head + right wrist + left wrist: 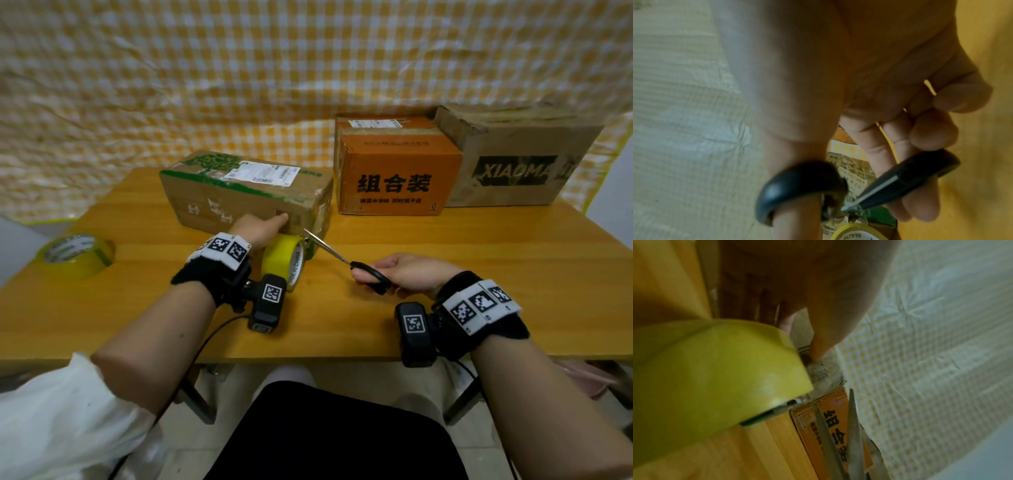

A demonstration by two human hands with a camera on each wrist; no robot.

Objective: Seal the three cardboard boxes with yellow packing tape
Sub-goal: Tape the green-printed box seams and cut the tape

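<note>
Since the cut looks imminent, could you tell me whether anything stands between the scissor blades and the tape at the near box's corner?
Nothing visible does. The scissors in the right hand reach the box corner beside the yellow tape roll, with the left hand pressing just left.

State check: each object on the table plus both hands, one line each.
Green-printed box: closed, lying flat.
Orange box: closed, upright.
Brown box: flap raised.
Yellow tape roll: on edge against box.
Second tape roll: lying flat.
Scissors: blades open.
Left hand: pressing box.
Right hand: holding scissors.
</note>
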